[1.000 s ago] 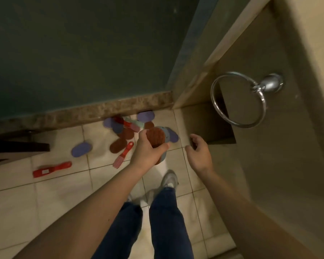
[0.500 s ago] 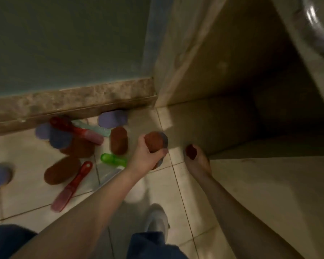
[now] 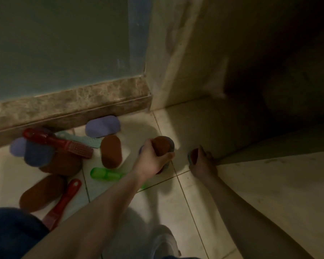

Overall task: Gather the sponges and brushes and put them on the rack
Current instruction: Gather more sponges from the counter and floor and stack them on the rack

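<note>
Two bare hands work low over a tiled floor (image 3: pixel 166 206): the left hand (image 3: pixel 150 161) clamps a stack of brown and blue oval sponges (image 3: pixel 162 146), the right hand (image 3: pixel 202 165) pinches another small sponge (image 3: pixel 193 156). Farther left, loose sponges and red plastic brushes (image 3: pixel 64 146) lie scattered; the overfull left grip could spill. No rack shows.

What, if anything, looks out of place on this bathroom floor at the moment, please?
Sponges and brushes lie scattered and overlapping on the floor tiles by the marble kerb: purple sponge, brown sponge, red brush, green brush. The left hand holds stacked sponges; no rack is visible.
</note>
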Demonstrator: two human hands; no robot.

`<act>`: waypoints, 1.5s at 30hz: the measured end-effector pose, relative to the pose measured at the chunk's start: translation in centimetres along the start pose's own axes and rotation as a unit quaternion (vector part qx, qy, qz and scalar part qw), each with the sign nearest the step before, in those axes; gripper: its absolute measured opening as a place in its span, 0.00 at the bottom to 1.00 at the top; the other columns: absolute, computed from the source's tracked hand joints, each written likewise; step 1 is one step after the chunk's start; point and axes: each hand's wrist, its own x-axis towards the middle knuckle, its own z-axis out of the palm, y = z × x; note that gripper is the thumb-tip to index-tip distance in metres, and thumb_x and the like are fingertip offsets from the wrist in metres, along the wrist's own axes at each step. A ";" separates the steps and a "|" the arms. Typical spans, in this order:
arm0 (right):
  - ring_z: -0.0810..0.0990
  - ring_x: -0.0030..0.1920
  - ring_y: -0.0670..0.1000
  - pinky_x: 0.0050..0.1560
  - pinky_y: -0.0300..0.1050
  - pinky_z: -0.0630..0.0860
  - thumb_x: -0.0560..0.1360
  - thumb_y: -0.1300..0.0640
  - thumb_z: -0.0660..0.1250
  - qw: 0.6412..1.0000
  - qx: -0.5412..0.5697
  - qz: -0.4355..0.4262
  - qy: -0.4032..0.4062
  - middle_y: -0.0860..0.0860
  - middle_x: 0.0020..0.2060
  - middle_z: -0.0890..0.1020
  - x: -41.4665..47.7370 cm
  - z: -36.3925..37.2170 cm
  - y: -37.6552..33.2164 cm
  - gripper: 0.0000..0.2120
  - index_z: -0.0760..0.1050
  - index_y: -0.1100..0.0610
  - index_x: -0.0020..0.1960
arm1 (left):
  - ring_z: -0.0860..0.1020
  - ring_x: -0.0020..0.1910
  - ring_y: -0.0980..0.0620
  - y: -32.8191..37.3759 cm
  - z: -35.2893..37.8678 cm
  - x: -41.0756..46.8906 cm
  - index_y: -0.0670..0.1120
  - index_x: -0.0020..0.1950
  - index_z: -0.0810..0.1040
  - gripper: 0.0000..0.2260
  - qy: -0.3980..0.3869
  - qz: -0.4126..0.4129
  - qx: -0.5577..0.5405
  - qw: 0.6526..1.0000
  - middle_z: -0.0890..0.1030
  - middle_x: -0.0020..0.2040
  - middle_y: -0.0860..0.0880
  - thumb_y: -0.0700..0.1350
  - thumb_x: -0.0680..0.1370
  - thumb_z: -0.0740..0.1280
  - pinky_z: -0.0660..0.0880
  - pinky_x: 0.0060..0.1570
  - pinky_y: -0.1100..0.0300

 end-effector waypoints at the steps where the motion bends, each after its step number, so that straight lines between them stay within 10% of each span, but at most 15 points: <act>1: 0.62 0.72 0.62 0.67 0.54 0.68 0.77 0.50 0.67 1.000 -0.008 0.006 -0.007 0.60 0.75 0.55 0.1 0.3 0.2 0.42 0.43 0.52 0.79 | 0.76 0.55 0.48 0.0 0.1 0.1 0.53 0.62 0.65 0.30 -0.001 -0.004 -0.001 1.000 0.74 0.59 0.48 0.54 0.67 0.77 0.77 0.57 0.49; 10: 0.64 0.69 0.62 0.65 0.53 0.69 0.76 0.46 0.67 0.993 -0.113 -0.020 -0.012 0.62 0.73 0.57 0.0 1.8 1.0 0.45 0.39 0.49 0.79 | 0.76 0.51 0.53 -0.8 -0.7 0.4 0.56 0.60 0.64 0.29 -0.011 0.008 -0.005 1.000 0.75 0.54 0.53 0.56 0.67 0.77 0.76 0.51 0.55; 23: 0.71 0.52 0.56 0.53 0.44 0.67 0.76 0.41 0.60 0.985 0.161 -0.056 0.021 0.58 0.65 0.62 -6.3 -3.0 -7.8 0.36 0.45 0.40 0.77 | 0.78 0.55 0.48 1.5 -3.7 -1.2 0.50 0.57 0.67 0.25 0.073 0.011 -0.017 0.997 0.78 0.56 0.48 0.55 0.68 0.76 0.76 0.54 0.53; 45: 0.73 0.62 0.55 0.64 0.53 0.71 0.74 0.40 0.58 0.954 0.221 -0.187 -0.075 0.49 0.69 0.60 -42.2 -38.4 -17.6 0.34 0.49 0.37 0.77 | 0.78 0.54 0.52 34.5 -18.2 -37.4 0.51 0.60 0.73 0.27 0.206 -0.037 -0.034 0.977 0.79 0.54 0.53 0.63 0.66 0.70 0.72 0.56 0.57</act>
